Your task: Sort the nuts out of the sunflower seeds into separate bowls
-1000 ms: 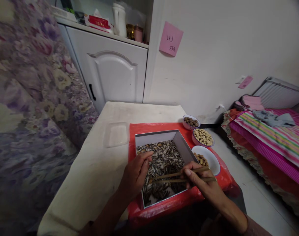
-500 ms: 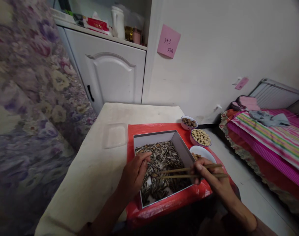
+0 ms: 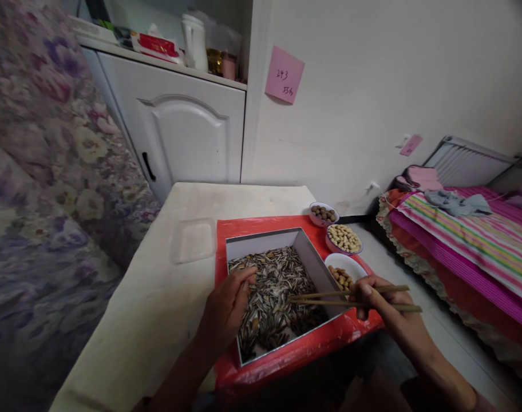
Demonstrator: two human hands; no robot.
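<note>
My right hand [image 3: 383, 303] holds a pair of wooden chopsticks [image 3: 321, 298] over the right wall of a shallow box [image 3: 240, 245]. Their tips are close together above the striped sunflower seeds [image 3: 282, 277] in the box, and I see nothing between them. My left hand [image 3: 229, 303] hangs over the box's left side, fingers drawn together near the seeds; whether they hold something small I cannot make out. An almond [image 3: 255, 323] shows among the seeds. Beside the box, partly behind my right hand, a white bowl [image 3: 351, 263] contains almonds [image 3: 340, 278].
Behind the white bowl stand a bowl of peanuts [image 3: 344, 238] and a bowl of round brown nuts [image 3: 323, 214]. A red sheet [image 3: 261, 225] lies under the box. A clear plastic tray [image 3: 194, 240] rests on the pale tabletop [image 3: 149, 297]. A bed [image 3: 454, 229] is at the right.
My right hand has drawn the chopsticks rightward, uncovering more of the almonds in the white bowl. My left hand stays over the box's left side. The whole view has shifted slightly.
</note>
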